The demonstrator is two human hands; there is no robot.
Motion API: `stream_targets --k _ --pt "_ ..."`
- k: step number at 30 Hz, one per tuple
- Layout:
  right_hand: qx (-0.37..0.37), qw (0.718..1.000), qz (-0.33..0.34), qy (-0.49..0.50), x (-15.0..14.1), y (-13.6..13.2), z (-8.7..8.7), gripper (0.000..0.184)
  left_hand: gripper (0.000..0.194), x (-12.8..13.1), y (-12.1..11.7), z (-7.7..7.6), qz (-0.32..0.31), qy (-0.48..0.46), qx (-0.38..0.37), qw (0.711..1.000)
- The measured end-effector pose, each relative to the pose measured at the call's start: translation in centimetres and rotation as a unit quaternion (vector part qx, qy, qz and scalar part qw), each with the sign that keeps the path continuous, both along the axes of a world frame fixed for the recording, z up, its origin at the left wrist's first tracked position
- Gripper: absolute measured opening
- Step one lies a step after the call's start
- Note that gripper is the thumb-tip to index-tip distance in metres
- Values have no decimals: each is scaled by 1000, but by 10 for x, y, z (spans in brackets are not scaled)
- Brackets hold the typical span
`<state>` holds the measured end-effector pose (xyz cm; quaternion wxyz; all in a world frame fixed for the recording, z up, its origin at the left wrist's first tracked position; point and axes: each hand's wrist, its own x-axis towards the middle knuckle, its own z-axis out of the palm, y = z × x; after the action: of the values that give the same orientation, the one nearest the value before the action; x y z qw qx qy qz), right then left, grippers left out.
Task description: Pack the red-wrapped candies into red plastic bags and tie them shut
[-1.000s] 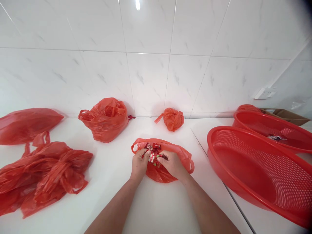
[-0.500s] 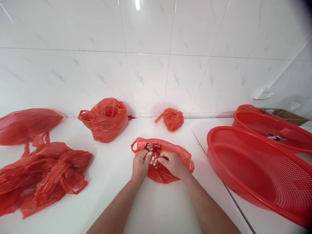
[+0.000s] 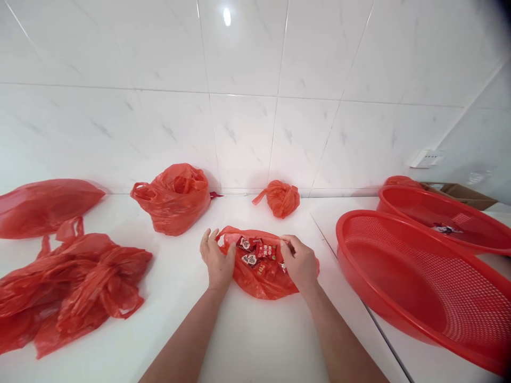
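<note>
Red bag holds packets; right hand pinches the bag, left hand spread (perhaps touching it).

Along the table's far edge, at the wall, sit a plump red bag on the left, an open-topped bag with a dark red scrap beside it, and a small knotted bag. A crumpled bag lies nearer the table's left front corner. Toward the right are a front basket and a rear basket holding a wrapper; behind them are another bag and a carton. A socket is on the wall.
</note>
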<state>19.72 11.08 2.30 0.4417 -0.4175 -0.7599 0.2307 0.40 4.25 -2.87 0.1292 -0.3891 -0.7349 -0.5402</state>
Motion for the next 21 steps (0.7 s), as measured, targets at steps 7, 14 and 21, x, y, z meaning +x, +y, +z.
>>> stream_targets --k 7,14,21 --pt "145 978 -138 57 32 -19 -5 25 62 -18 9 -9 25 -67 -60 996" --pt "27 984 -172 27 42 -35 -46 57 60 -23 10 -7 30 -94 -80 992" --pt "-28 990 -140 -14 34 -35 -59 40 29 -31 8 -12 -25 -75 -56 995"
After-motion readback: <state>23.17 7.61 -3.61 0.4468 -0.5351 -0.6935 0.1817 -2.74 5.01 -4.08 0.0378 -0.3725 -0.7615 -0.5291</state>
